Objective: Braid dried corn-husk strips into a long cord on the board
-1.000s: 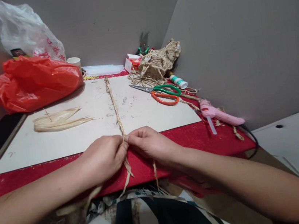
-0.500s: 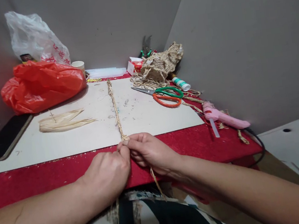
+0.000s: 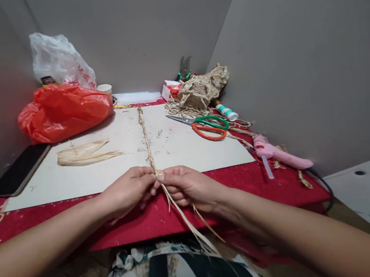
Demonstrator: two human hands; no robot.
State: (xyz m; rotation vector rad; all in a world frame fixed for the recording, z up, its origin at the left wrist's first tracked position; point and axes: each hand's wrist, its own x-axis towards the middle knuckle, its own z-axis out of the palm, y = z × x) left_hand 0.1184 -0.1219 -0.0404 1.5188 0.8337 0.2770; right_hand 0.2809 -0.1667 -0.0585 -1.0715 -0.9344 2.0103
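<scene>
A thin braided cord (image 3: 145,137) of dry, straw-coloured husk runs from the back of the white board (image 3: 187,156) to its front edge. At its near end, my left hand (image 3: 132,187) pinches the cord from the left. My right hand (image 3: 187,186) pinches the same spot from the right, thumb and forefinger closed. Loose husk strands (image 3: 183,216) trail from between the fingers down toward my lap. Left of the cord, dried corn husk pieces (image 3: 84,153) lie flat on the board.
Scissors (image 3: 209,126) lie right of the cord, before a woven bundle (image 3: 204,88) and a glue bottle (image 3: 226,111). A pink glue gun (image 3: 279,153) rests at the right edge. Left stand a red plastic bag (image 3: 65,111), a phone (image 3: 19,171) and a paper cup (image 3: 105,90).
My left hand has turned and shifted left, its fingers now pointing at the cord's end. Long pale strands now hang in sight between the hands. The view has tilted slightly up.
</scene>
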